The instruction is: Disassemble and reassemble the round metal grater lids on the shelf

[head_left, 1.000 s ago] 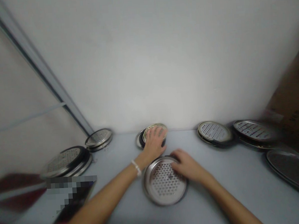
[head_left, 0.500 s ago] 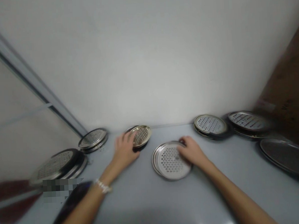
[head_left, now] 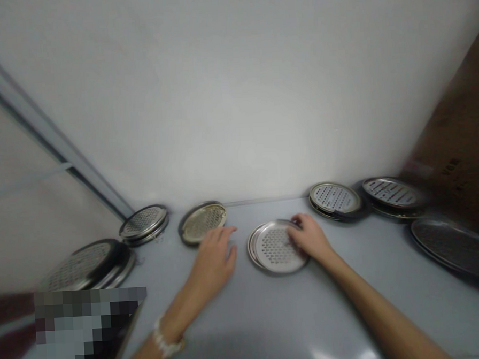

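A stack of round metal grater discs [head_left: 277, 247] with rows of small holes lies at the middle of the table. My right hand [head_left: 309, 235] grips the stack's right rim, thumb on the top face and fingers at the far edge. My left hand [head_left: 217, 255] is above the table to the left, fingers stretched and apart, with nothing in it. Just beyond it lies a gold-toned grater disc [head_left: 204, 222] on a dark-rimmed one; my fingertips overlap its near edge in view, and I cannot tell if they touch.
More grater stacks stand along the wall: a small stack [head_left: 143, 223] and large graters [head_left: 83, 262] at left, two stacks [head_left: 335, 198] [head_left: 390, 193] at right. A big dark disc [head_left: 459, 243] lies at far right, near a brown cardboard box [head_left: 455, 152]. The grey table [head_left: 271, 322] meets the wall.
My left hand has let go of the gold-toned disc, which now lies farther left on the dark-rimmed one, and has drawn back toward me. My right hand stays at the middle stack.
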A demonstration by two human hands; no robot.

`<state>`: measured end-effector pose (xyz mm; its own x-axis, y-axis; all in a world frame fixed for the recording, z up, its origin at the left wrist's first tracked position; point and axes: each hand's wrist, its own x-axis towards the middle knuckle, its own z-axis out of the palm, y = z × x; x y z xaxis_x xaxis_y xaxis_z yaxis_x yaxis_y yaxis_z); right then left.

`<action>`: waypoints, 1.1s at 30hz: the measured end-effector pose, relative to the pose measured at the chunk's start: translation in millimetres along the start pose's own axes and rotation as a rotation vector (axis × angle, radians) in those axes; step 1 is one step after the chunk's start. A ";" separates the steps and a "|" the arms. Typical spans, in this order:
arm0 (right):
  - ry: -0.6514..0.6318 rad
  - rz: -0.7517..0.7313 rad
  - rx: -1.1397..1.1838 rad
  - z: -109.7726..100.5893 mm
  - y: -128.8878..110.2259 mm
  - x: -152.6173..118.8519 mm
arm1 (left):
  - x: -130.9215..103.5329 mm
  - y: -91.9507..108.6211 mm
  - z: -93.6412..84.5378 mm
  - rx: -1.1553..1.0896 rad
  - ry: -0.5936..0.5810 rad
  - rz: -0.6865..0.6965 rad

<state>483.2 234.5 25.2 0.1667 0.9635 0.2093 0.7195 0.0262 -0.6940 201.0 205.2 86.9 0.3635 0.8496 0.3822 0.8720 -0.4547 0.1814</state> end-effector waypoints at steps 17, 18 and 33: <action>0.098 -0.078 0.096 -2.0 -2.2 1.7 | 36.3 6.6 55.7 -0.448 -0.186 -0.009; 0.105 -0.062 0.114 -3.3 -2.6 1.9 | 35.2 6.5 54.7 -0.456 -0.191 -0.010; 0.130 0.031 0.183 -18.5 -19.3 -1.9 | 30.0 14.4 41.9 -0.434 -0.200 0.063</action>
<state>481.4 227.2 50.9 0.2809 0.9223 0.2653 0.5807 0.0567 -0.8121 238.2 235.4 63.0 0.5040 0.8323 0.2309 0.6440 -0.5403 0.5416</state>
